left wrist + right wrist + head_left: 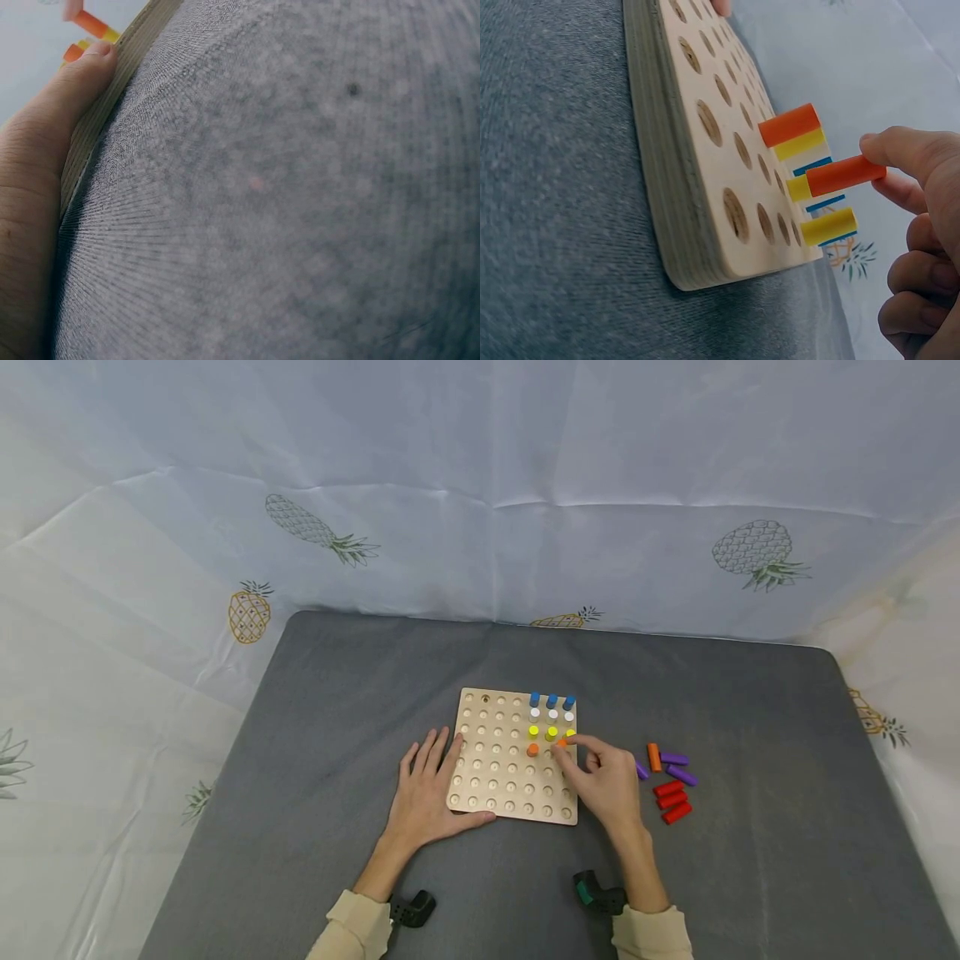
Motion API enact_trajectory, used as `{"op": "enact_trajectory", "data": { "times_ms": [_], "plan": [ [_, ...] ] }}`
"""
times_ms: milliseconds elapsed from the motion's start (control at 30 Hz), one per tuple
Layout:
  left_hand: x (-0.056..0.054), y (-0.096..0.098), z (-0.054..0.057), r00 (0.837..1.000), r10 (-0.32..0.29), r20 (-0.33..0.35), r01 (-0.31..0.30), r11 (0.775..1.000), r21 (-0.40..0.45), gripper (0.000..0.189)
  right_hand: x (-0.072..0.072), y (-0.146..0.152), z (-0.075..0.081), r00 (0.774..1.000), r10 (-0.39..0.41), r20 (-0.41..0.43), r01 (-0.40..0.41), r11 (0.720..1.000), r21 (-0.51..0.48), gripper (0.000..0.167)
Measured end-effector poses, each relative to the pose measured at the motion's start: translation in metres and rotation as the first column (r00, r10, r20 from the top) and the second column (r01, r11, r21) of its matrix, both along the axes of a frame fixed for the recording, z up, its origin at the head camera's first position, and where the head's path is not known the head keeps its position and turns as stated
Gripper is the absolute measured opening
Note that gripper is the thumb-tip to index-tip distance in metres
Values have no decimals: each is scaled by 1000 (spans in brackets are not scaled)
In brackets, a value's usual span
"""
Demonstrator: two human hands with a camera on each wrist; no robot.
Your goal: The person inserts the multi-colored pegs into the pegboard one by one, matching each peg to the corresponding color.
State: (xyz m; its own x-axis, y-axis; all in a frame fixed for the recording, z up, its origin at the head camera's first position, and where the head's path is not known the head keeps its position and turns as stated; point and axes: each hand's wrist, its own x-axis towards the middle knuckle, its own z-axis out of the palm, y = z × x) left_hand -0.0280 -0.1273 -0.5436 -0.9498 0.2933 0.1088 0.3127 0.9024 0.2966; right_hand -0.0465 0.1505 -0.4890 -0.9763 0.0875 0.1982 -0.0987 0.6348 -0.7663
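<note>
A hand could skim low over the near-left holes of the board, though the left hand bars its left edge, and standing blue pegs, white pegs, yellow pegs and an orange peg crowd its far-right part. The right hand blocks the right edge (the held orange peg juts from its pinch); beyond lie loose purple pegs and red pegs, while the gray table past the far edge offers passage.
</note>
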Motion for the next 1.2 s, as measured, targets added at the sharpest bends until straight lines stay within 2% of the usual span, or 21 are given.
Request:
{"op": "enact_trajectory", "data": {
  "times_ms": [1200],
  "plan": [
    [0, 0, 1, 1000, 2, -2, -2, 1000, -4, 129, -4, -6, -9, 997, 55, 56, -57, 998, 39, 19]
  ]
}}
